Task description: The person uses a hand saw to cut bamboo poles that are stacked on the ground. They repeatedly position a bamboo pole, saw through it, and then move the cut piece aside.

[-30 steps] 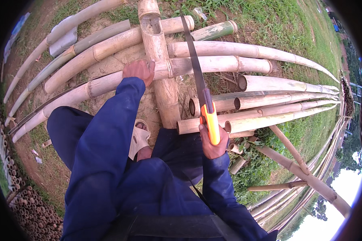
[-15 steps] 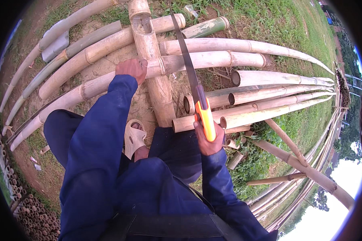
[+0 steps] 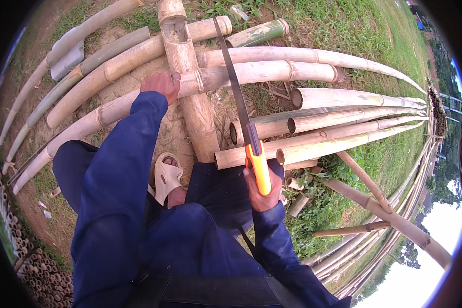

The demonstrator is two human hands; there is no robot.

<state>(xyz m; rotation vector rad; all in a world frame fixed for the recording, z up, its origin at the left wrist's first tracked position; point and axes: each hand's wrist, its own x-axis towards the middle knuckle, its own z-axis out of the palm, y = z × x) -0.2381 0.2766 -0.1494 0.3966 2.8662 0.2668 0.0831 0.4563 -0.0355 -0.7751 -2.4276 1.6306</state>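
My right hand point(image 3: 263, 189) is closed round the orange-and-yellow handle of a handsaw point(image 3: 238, 92). Its long dark blade points away from me and crosses a pale bamboo pole point(image 3: 264, 72). Whether the teeth have cut into the pole is too small to tell. My left hand point(image 3: 160, 85) is closed on the same pole, left of the blade, its fingers partly hidden. Just right of that hand, the pole lies across a thick bamboo support point(image 3: 200, 123) with a notch cut in its upper side.
More bamboo poles point(image 3: 108, 72) lie to the left and behind. Several open-ended poles point(image 3: 339, 120) stretch away on the right. A short greenish bamboo piece point(image 3: 258, 33) rests on the grass. My sandalled foot point(image 3: 168, 177) stands beside the support. Cut bamboo point(image 3: 46, 277) is stacked at lower left.
The saw and my right hand have drawn back a little toward my body. My left hand stays on the pole, and the whole view has shifted slightly.
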